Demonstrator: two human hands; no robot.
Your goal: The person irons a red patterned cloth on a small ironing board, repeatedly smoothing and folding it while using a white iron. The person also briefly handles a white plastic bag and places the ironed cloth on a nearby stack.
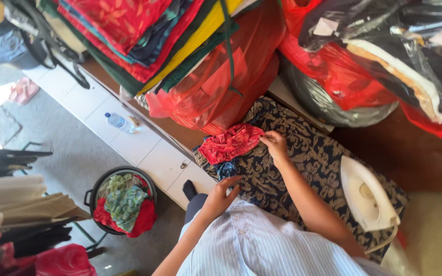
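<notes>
red crumpled cloth (230,143) is pinched at its edge by the right hand (274,144); left hand (220,197), fingers loosely spread, touches the patterned board cover (303,163) below red plastic bags (221,87).

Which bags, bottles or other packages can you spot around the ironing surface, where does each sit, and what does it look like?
Water bottle: lying on the white ledge, left; clear, blue cap, label too small to tell.
Red plastic bag: behind the patterned cloth; translucent, bulging.
Clear plastic bag: top right; holds dark and white fabric.
Grey plastic bag: beneath it; rounded, shiny.
Red bag: bottom left; glossy.
No signs or screens.
</notes>
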